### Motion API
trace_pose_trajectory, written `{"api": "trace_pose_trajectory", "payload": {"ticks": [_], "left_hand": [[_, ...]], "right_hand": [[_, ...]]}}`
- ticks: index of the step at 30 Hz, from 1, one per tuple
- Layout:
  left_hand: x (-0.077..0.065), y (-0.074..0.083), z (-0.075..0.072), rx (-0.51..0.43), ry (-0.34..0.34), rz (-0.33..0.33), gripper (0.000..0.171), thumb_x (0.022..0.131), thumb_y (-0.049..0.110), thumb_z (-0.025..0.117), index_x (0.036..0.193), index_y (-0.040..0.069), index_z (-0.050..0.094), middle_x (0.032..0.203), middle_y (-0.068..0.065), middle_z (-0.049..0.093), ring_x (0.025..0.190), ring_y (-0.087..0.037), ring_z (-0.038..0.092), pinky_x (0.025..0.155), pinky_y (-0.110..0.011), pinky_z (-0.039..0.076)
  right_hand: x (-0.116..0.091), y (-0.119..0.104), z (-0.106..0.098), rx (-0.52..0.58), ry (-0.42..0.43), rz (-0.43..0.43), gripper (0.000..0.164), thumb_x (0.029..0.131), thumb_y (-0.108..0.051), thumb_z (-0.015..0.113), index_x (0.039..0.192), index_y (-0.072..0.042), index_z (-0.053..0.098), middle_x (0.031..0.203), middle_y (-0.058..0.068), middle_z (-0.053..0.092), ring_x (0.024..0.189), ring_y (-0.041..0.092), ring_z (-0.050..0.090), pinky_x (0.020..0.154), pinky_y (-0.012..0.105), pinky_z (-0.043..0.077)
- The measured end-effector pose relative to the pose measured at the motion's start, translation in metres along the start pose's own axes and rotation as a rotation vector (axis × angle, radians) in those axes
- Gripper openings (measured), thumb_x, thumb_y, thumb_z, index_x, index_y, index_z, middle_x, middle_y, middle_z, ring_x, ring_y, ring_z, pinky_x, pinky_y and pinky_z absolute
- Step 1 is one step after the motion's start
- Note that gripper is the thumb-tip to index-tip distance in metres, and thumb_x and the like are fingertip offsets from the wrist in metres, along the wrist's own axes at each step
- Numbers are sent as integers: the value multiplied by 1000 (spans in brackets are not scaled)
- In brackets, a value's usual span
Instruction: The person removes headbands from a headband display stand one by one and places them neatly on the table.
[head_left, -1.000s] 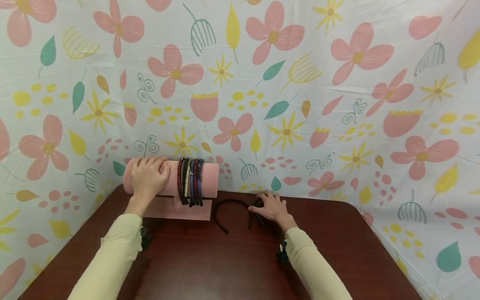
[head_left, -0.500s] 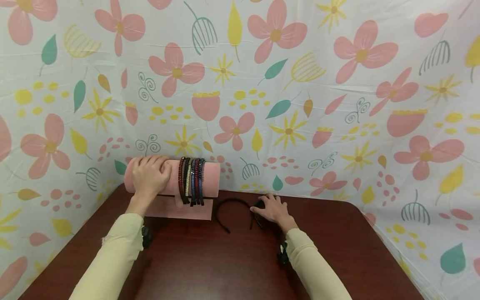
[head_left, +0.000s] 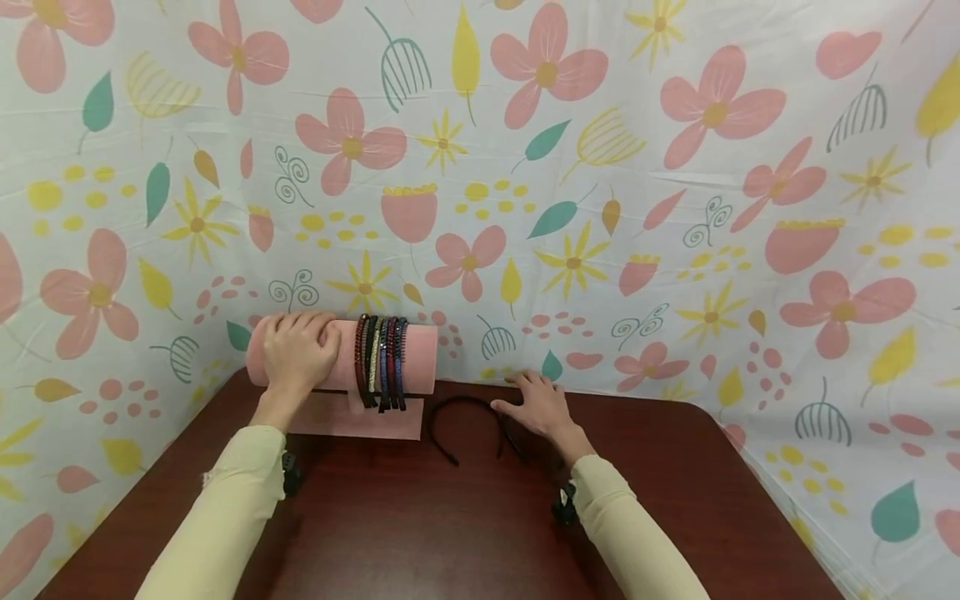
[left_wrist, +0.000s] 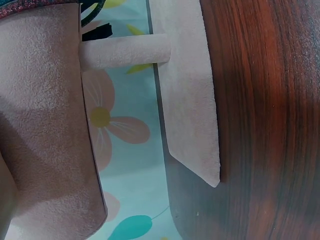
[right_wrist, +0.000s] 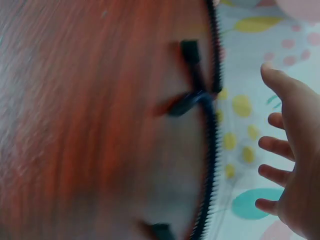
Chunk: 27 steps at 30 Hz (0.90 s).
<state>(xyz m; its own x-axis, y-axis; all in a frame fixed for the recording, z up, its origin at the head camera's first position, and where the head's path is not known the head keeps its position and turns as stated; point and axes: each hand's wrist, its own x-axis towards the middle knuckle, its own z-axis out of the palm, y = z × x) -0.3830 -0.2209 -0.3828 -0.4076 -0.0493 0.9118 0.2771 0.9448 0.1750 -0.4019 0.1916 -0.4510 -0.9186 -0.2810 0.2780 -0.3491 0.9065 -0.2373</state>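
Curled over the left part of a pink fuzzy roll (head_left: 420,358), my left hand (head_left: 300,350) grips this headband stand from above. Several glittery and dark headbands (head_left: 384,362) circle the roll side by side. On the table right of the stand, a black toothed headband (head_left: 435,421) lies with its ends towards me. Another dark headband (head_left: 516,442) overlaps its right side, partly hidden by my right hand (head_left: 542,408). In the right wrist view that hand has its fingers spread, apart from the toothed headband (right_wrist: 212,140), and holds nothing.
The stand's flat pink base (head_left: 367,425) rests on the dark red-brown wooden table (head_left: 405,517), joined to the roll by a short post (left_wrist: 125,51). A flowered cloth (head_left: 480,125) hangs right behind the table's back edge.
My right hand has let go of the rightmost headband, and its fingers have straightened and shifted slightly left and away from me. The left hand and stand have stayed put.
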Motion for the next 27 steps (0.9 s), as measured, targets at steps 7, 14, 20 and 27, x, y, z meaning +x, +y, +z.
{"api": "trace_pose_trajectory", "payload": {"ticks": [7, 14, 20, 27], "left_hand": [[-1, -1, 0, 13, 17, 2, 37, 91, 33, 48, 97, 10, 78, 100, -10, 76, 97, -34, 67, 100, -54, 43], [0, 0, 1, 15, 27, 18, 38, 91, 33, 48, 97, 10, 78, 100, -10, 77, 95, -35, 68, 98, -54, 44], [1, 0, 1, 12, 29, 16, 39, 91, 33, 47, 97, 9, 78, 99, -11, 77, 95, -35, 68, 98, -54, 43], [1, 1, 0, 13, 3, 9, 38, 91, 32, 49, 97, 8, 77, 100, -11, 76, 96, -35, 67, 99, -55, 43]], "right_hand": [[3, -25, -13, 36, 60, -105, 67, 88, -63, 60, 138, -18, 58, 140, 7, 55, 126, 36, 51, 102, 62, 39], [8, -42, -25, 71, 101, -151, 64, 88, -60, 62, 137, -19, 59, 135, 6, 57, 123, 33, 54, 101, 57, 43], [13, -57, -34, 144, 149, -222, 64, 89, -56, 64, 138, -15, 58, 131, 7, 58, 116, 30, 58, 95, 50, 49], [20, -79, -45, 245, 155, -243, 63, 88, -55, 66, 141, -23, 53, 131, 3, 58, 116, 25, 58, 96, 47, 49]]}}
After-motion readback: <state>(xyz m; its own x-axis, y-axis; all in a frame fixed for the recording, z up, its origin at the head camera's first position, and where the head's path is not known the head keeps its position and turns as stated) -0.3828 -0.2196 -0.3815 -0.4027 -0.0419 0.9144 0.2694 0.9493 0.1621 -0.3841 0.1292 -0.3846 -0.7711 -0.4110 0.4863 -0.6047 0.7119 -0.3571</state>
